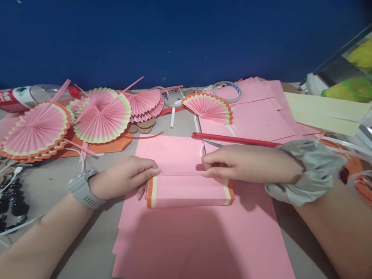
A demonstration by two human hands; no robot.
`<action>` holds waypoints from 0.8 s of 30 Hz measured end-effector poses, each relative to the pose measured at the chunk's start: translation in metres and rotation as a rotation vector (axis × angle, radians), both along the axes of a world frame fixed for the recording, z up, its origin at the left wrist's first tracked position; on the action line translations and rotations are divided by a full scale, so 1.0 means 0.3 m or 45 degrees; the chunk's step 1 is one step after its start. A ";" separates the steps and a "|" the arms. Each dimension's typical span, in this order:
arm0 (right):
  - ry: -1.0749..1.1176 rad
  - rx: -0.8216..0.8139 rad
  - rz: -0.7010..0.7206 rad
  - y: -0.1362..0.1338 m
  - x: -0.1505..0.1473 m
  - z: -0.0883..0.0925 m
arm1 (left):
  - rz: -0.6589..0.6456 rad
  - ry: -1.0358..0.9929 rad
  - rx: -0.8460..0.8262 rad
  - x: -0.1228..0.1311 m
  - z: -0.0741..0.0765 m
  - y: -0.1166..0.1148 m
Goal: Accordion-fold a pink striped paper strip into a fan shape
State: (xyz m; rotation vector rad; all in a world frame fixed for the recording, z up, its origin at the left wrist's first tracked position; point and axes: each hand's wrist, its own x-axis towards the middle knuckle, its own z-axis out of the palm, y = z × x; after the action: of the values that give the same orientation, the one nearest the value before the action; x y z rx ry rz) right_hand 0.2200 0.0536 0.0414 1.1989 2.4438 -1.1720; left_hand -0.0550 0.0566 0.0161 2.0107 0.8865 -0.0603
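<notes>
A pink paper strip with orange and cream edges lies over a stack of large pink sheets, a crease running across its upper side. My left hand pinches the strip's upper left corner between thumb and fingers. At the upper right side, my right hand has thumb and forefinger closed on the same paper. Just beyond the right hand lies a long red stick-like piece, partly hidden by the wrist.
Pleated paper fans crowd the back left, beside a plastic bottle. A smaller fan and a tape roll lie behind the hands. Black beads and white cables are at left; pale yellow paper is at right.
</notes>
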 end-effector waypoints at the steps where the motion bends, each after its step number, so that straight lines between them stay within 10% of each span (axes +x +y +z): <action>1: -0.011 -0.006 0.002 0.004 0.011 0.006 | 0.011 -0.009 0.004 -0.004 -0.002 0.002; 24: 0.017 0.083 -0.006 0.021 0.031 0.003 | 0.116 -0.138 0.143 -0.004 -0.021 -0.006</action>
State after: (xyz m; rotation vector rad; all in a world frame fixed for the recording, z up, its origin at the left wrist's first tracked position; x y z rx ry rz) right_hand 0.2292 0.0598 0.0424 1.2192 2.5080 -1.1134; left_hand -0.0561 0.0547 0.0097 2.0533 0.9283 0.1511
